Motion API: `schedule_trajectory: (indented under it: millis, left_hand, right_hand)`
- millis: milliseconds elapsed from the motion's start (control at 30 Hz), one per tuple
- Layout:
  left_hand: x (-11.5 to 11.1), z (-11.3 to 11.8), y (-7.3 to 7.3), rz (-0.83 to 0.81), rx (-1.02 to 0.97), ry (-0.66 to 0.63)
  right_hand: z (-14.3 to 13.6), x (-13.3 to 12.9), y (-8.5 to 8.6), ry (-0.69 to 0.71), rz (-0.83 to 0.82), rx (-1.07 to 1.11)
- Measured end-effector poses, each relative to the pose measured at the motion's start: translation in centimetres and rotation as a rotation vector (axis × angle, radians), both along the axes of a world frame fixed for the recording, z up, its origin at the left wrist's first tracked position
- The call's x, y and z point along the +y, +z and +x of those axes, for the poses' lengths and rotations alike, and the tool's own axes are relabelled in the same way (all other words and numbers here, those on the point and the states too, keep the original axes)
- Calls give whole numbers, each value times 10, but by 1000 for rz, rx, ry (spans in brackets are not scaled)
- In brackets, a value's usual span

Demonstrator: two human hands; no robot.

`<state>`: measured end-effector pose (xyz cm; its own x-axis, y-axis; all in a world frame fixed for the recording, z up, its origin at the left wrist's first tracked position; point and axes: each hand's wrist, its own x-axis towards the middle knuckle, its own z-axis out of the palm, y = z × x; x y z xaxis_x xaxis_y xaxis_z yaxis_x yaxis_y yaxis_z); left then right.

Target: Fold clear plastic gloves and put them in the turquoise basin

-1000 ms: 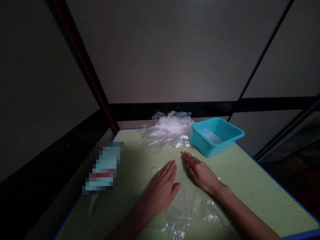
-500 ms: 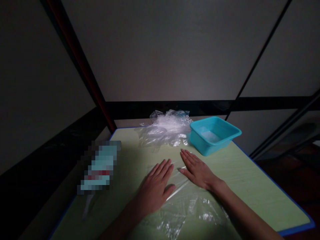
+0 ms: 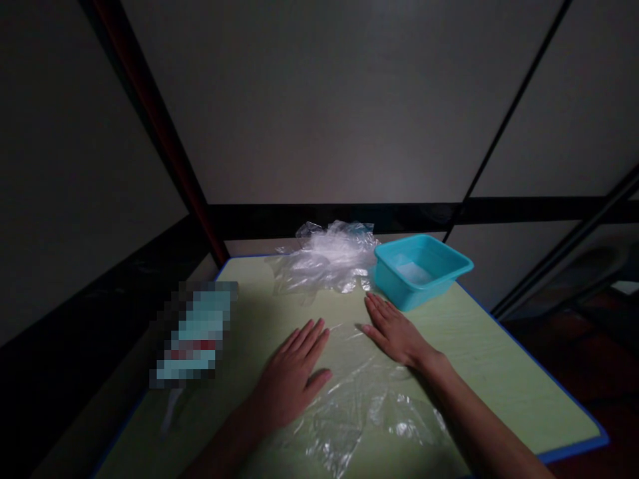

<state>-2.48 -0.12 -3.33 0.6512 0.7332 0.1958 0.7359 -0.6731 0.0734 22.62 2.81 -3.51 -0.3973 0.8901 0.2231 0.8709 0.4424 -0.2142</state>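
Observation:
A clear plastic bag (image 3: 359,392) lies spread over the light green table (image 3: 499,379), wrinkled towards the front. My left hand (image 3: 292,376) rests palm down at its left side, fingers stretched out and thumb towards the plastic. On the other side my right hand (image 3: 392,329) lies flat too, fingers extended, with its fingertips close to the turquoise basin (image 3: 436,293). Neither hand grips anything. Part of the bag is hidden beneath the hands and forearms.
A heap of crumpled clear plastic bags (image 3: 327,256) sits at the back edge, left of the basin. Something white lies inside the basin. A blurred-out pale green item (image 3: 200,332) is at the left edge. Dark-banded panels (image 3: 334,100) stand behind the table.
My hands have moved apart over the plastic: the left slid to the left, and the right moved slightly forward, towards the basin. The view has shifted slightly.

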Motion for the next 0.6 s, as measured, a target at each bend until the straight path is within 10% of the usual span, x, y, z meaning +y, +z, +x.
schedule_trajectory:
  millis: [600]
  left_hand:
    - [5, -12, 4, -46, 44, 67]
  right_hand:
    - [-12, -4, 22, 96, -15, 9]
